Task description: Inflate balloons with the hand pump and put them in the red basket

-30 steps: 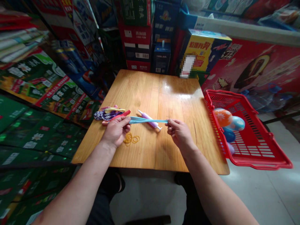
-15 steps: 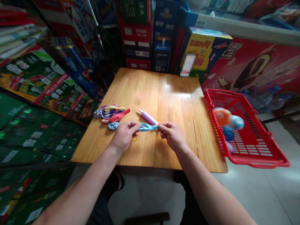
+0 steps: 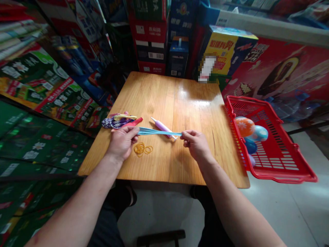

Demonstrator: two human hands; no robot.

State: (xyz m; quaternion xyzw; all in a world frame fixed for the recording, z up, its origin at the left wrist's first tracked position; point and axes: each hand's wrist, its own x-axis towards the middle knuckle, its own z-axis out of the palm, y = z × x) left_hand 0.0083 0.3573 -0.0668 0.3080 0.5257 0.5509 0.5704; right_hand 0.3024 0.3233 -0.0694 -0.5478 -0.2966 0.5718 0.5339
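Observation:
A light blue uninflated balloon (image 3: pixel 159 131) is stretched long and thin between my two hands, above the table. My left hand (image 3: pixel 123 140) pinches one end, and my right hand (image 3: pixel 194 141) grips the other between thumb and fingers. Behind the balloon lies a purple balloon pump (image 3: pixel 162 126), partly covered by it. Beyond my left hand is a pile of limp balloons (image 3: pixel 117 120), purple patterned, yellow and red, partly hidden by that hand. Several yellow rubber bands (image 3: pixel 140 149) lie on the wood just right of my left wrist.
The wooden table (image 3: pixel 154 99) stands before me. At its right edge is a red basket (image 3: pixel 280 137) holding several inflated balloons (image 3: pixel 245 127). Stacked cartons (image 3: pixel 150 51) stand behind the table, with green boxes (image 3: pixel 38 144) on the left. A dark stool (image 3: pixel 161 237) shows at the bottom.
My hands have moved apart, the left one further left, stretching the blue balloon much longer. The rubber bands now show fully, and my left hand covers part of the balloon pile.

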